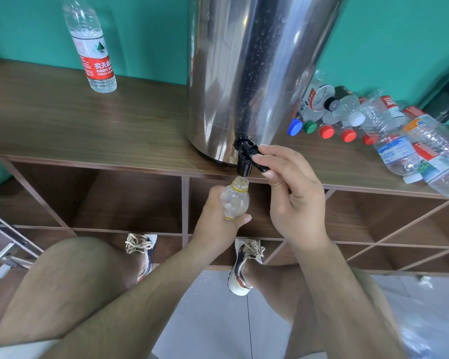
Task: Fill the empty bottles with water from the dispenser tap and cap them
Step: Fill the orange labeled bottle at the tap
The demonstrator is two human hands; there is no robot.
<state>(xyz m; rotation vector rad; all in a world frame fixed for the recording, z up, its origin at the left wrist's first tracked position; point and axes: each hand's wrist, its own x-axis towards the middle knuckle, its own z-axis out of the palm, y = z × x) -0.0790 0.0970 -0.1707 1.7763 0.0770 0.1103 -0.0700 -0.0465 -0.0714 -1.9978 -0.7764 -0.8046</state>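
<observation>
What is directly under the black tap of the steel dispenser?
The uncapped small bottle, its mouth just below the tap, held by the left hand. The hand covers the bottle's lower part, so its water level cannot be seen.

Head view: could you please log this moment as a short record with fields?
left hand: grips small bottle, mouth just under tap spout
right hand: pinches tap lever
small bottle: uncapped, yellow neck ring
water flow: cannot tell
dispenser: steel, standing on wooden shelf top
red-labelled bottle: upright, left of dispenser
bottle pile: lying on its side, right of dispenser
</observation>
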